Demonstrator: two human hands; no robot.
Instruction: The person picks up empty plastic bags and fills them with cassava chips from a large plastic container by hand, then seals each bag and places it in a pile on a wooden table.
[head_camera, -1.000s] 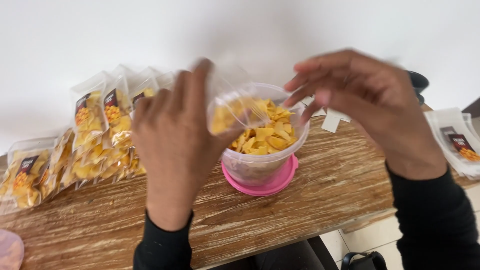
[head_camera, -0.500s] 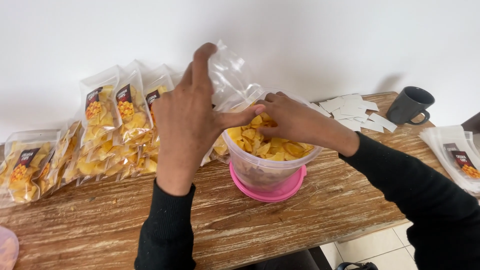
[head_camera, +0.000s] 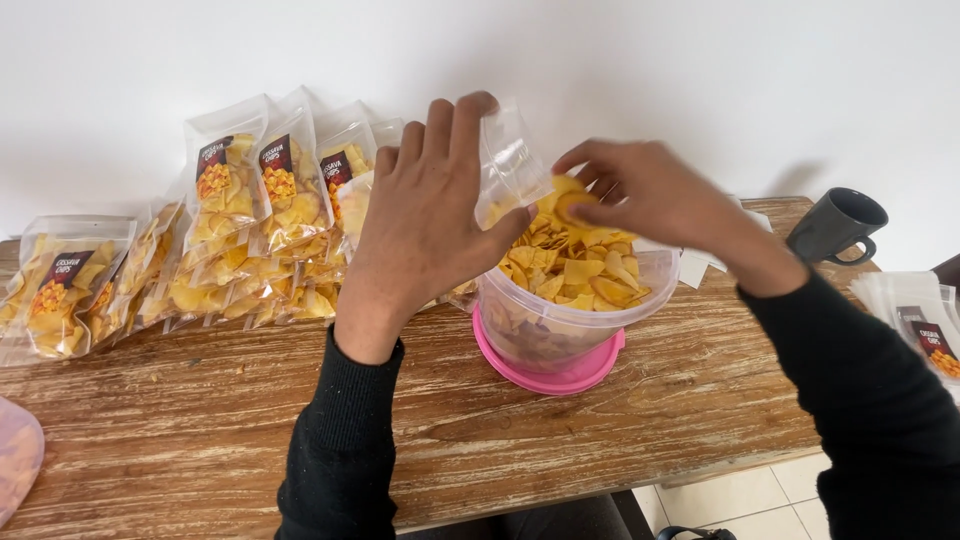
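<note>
My left hand (head_camera: 432, 215) holds a clear plastic pouch (head_camera: 508, 165) upright at the left rim of a clear tub (head_camera: 560, 325) full of yellow chips (head_camera: 575, 265). The tub stands on a pink lid (head_camera: 560, 378) on the wooden table (head_camera: 200, 420). Over the tub, my right hand (head_camera: 650, 195) pinches a few chips (head_camera: 568, 205) at the pouch's mouth. Both arms wear black sleeves.
Several filled, labelled chip pouches (head_camera: 240, 230) lean against the white wall at the left. A dark grey mug (head_camera: 838, 226) stands at the right back, with more pouches (head_camera: 915, 320) at the right edge. A pink object (head_camera: 15, 470) sits at the lower left.
My right hand dipped into the tub, took chips and has lifted them to the pouch's mouth. The left hand has kept hold of the pouch beside the tub.
</note>
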